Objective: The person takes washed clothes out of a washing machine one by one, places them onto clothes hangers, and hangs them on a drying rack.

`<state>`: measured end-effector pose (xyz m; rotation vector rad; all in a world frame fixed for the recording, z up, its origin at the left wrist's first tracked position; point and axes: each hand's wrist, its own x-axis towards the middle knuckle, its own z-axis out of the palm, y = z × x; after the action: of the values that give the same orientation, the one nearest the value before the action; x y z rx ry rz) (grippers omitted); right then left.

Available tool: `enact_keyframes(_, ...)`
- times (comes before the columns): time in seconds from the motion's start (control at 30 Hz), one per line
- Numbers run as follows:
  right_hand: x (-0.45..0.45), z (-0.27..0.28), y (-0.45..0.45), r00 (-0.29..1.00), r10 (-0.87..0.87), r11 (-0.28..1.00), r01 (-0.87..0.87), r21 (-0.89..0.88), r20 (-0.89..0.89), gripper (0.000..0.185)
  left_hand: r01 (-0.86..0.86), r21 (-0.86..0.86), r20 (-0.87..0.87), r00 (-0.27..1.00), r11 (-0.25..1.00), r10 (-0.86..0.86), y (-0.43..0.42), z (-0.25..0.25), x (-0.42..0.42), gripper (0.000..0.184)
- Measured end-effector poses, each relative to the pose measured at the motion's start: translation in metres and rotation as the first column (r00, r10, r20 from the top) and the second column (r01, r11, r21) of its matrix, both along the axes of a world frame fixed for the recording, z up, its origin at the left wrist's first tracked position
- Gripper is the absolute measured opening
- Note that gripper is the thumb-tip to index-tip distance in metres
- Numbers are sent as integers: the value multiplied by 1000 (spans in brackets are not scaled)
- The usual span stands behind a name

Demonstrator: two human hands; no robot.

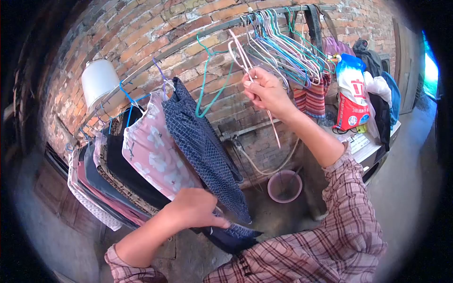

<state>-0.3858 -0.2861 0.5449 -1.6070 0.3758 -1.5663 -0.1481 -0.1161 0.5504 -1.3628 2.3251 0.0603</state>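
Note:
My right hand (266, 92) is closed on a pale pink hanger (242, 55), held up in front of the brick wall with nothing hung on it. Lower down, my left hand (196, 208) grips a dark patterned cloth (236, 236), its fingers closed on the fabric. Behind that hand hang a dark blue patterned garment (203, 137) and a pink floral one (153, 141) on the rail. Between these garments and my right hand, a green hanger (204, 89) hangs bare.
Many hangers (283, 42) crowd the rail at upper right. Beyond stands a red and white bag (353, 96) on a table (365, 150). A pink bucket (284, 187) is on the floor. A white bucket (100, 81) hangs at left, above more clothes (101, 174).

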Motion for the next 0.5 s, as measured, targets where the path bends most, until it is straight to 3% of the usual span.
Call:
enact_keyframes(0.07,-8,-6,10,993,-76,996,79,36,-86,18,80,145,122,988,986,-98,-1,-8,17,43)
enact_keyframes(0.1,-13,-11,17,980,-125,989,135,54,-152,26,117,118,1,993,986,-118,-2,-18,33,42)
enact_keyframes(0.2,-13,-53,31,879,-402,915,379,-136,-257,35,-124,250,-384,898,960,216,-3,-31,69,40)
enact_keyframes(0.27,-8,-64,61,900,-259,925,336,179,-351,39,-299,275,-505,764,914,402,10,-10,77,31)
enact_keyframes(0.33,-8,-104,50,932,-140,931,239,276,-334,36,-408,450,-815,175,794,552,24,-20,109,26)
enact_keyframes(0.4,-3,-126,53,873,-177,882,345,320,-455,31,-260,595,-789,-372,761,490,38,-20,140,20)
enact_keyframes(0.47,-2,-164,41,723,-470,877,449,-173,-507,28,-288,512,-731,-641,810,234,54,-13,159,20)
enact_keyframes(0.5,2,-172,42,741,-464,882,436,-176,-485,25,-303,428,-739,-659,851,138,61,-16,182,29)
